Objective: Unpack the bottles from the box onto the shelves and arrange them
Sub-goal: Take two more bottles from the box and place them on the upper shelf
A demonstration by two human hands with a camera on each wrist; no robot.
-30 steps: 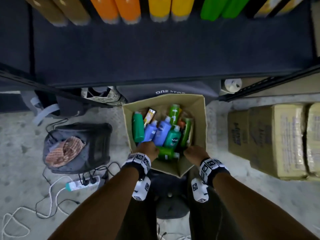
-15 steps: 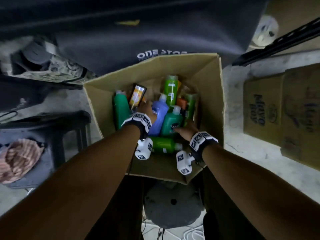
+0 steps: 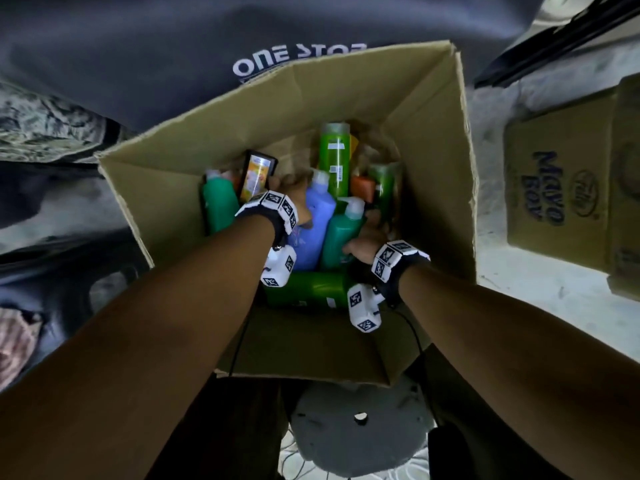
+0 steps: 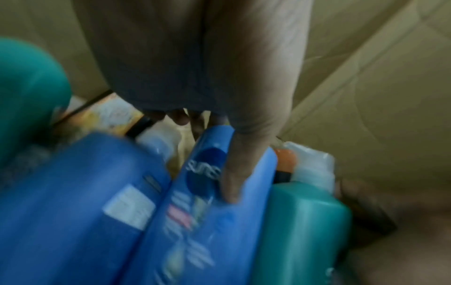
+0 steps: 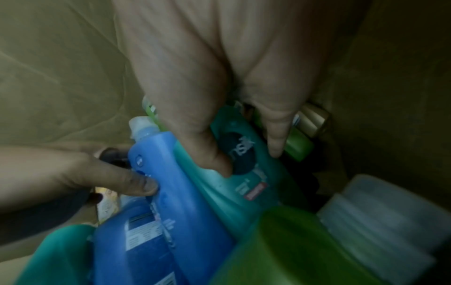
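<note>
Only the head view shows the whole cardboard box on the floor, packed with bottles. The wrist views show the grips. The left hand wraps a blue bottle, thumb pressed on its front. The right hand clasps the teal bottle at the blue one's 3 o'clock. In the head view both bottles' caps point to 12 o'clock, long axes leaning slightly.

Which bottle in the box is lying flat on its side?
The light green bottle at the box's near edge, lying crosswise under both wrists. The blue and teal bottles stand leaning.
</note>
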